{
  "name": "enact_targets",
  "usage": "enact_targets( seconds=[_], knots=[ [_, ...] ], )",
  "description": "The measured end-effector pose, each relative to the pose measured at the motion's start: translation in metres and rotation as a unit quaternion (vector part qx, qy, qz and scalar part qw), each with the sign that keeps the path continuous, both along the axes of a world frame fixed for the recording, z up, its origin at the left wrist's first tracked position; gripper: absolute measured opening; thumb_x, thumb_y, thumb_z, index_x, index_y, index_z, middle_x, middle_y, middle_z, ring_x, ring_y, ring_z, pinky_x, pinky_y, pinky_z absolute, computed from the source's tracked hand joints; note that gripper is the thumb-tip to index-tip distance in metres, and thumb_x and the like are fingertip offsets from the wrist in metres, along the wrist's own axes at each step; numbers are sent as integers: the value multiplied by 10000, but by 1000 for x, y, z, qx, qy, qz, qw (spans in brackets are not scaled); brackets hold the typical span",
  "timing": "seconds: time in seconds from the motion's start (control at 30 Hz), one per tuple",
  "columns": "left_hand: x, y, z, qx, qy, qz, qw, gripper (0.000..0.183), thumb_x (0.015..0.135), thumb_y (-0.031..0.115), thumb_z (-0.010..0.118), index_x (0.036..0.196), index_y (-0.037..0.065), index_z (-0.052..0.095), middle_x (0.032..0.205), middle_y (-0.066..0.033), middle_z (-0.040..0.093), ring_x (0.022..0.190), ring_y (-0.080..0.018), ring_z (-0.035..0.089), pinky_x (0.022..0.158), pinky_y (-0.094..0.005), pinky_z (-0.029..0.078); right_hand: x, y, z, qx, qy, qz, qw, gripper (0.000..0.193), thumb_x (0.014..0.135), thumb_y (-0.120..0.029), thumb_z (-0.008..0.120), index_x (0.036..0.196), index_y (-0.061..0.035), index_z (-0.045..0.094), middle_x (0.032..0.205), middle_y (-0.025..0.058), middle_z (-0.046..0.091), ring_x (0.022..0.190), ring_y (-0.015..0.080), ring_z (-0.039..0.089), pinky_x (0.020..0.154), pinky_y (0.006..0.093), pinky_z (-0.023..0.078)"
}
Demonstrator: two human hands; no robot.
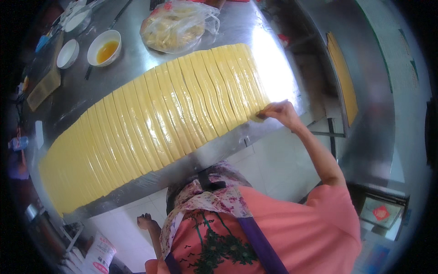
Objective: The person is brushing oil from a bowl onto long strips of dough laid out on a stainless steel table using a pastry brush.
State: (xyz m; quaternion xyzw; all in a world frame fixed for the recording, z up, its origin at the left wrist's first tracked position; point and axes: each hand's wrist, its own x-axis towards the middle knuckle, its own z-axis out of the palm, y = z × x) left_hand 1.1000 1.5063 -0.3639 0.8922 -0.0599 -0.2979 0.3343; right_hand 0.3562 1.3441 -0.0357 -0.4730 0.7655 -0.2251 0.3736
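A wide sheet of yellow dough [137, 116] lies across the metal table, cut crosswise into many long strips with a glossy top. At its right end my right hand [280, 113] is closed, thumb and fingers pinching the near end of the outermost dough strip [258, 102]. The fingertips partly hide the pinched bit. My left hand [145, 221] hangs below the table's near edge beside my apron. Its fingers are curled in, with nothing seen in them, and it touches no dough.
Beyond the dough stand a clear plastic bag [171, 29] of pale pieces, a white bowl [109, 37] with amber liquid, and a smaller white bowl [68, 54]. A scraper-like tan board [44, 89] lies far left. A printed white sack [100, 255] stands lower left.
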Motion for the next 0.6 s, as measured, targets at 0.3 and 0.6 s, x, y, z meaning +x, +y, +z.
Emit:
enact_targets(
  seconds=[0.3, 0.6],
  knots=[
    [-174, 78, 44, -114, 80, 204, 969, 154, 804, 102, 509, 889, -26, 509, 846, -139, 551, 631, -249, 541, 508, -339, 448, -75, -144, -44, -105, -4, 89, 990, 166, 783, -125, 673, 898, -7, 680, 813, 98, 685, 729, 148, 644, 677, 282, 502],
    [-278, 163, 65, -121, 82, 318, 937, 143, 798, 90, 499, 883, -24, 502, 862, -133, 546, 632, -238, 526, 523, -340, 446, -98, -42, -68, -217, 11, 305, 927, 300, 783, -33, 596, 1080, -54, 622, 1063, 125, 640, 936, 290, 635, 803, 340, 525]
  ],
)
